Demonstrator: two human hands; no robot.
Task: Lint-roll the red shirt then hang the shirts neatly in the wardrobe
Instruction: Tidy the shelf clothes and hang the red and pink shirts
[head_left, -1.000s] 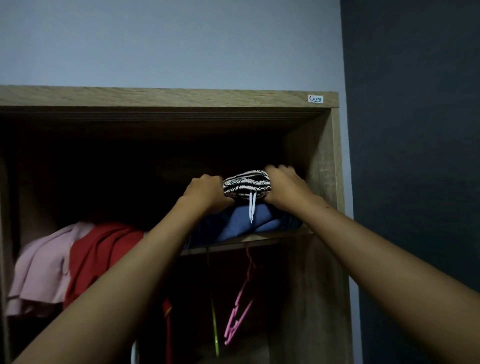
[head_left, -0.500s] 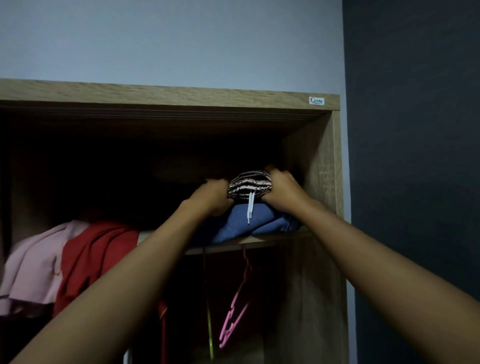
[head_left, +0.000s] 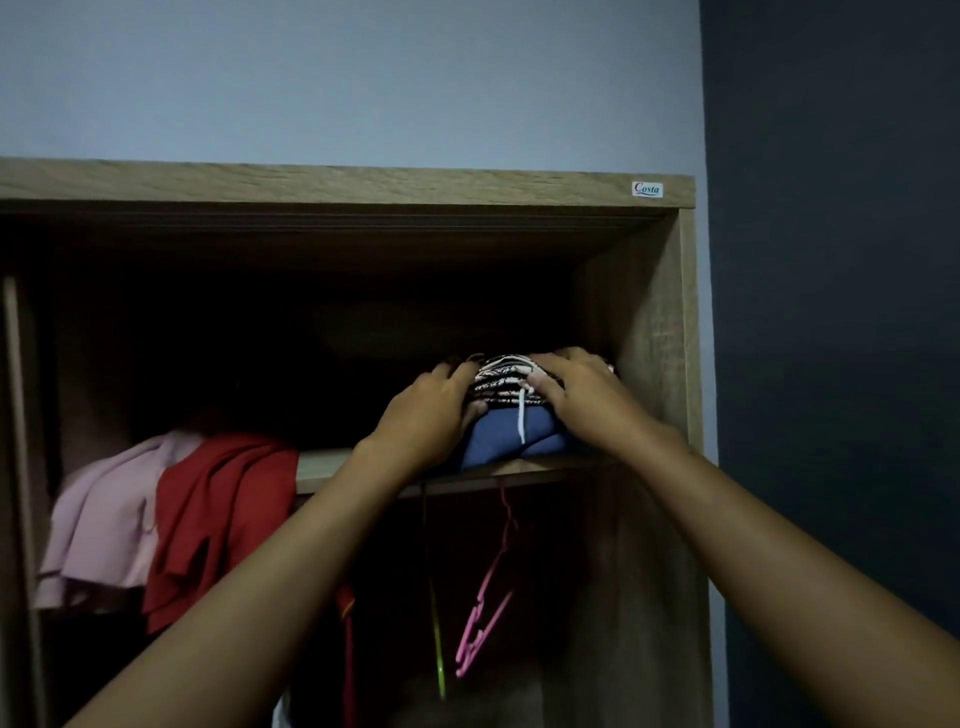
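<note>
Two bare forearms reach up and away from the lower corners of the view, converging on the upper shelf. The left grip, a bare hand, has its fingers curled round the left end of a black-and-white striped folded garment, with the thumb tucked under that end. The right grip lies over the garment's right end with its fingers bent across the top and its thumb pressed on the front face, so the bundle is held between both hands. A thin white drawstring hangs from the bundle's front. The bundle sits on top of a folded blue garment, which rests on the light wooden shelf near the wardrobe's right wall.

Well to the left on the same shelf, the crumpled red shirt spills over the shelf's front edge. A pale pink shirt lies beside it, touching it on its left.

Below the shelf, in the dark hanging space, hang a pink plastic hanger and a thin green hanger.

The oak-effect wooden wardrobe carries a small white brand sticker at the right end of its top panel. Behind it is a pale grey-blue wall, and to the right a dark navy wall.
</note>
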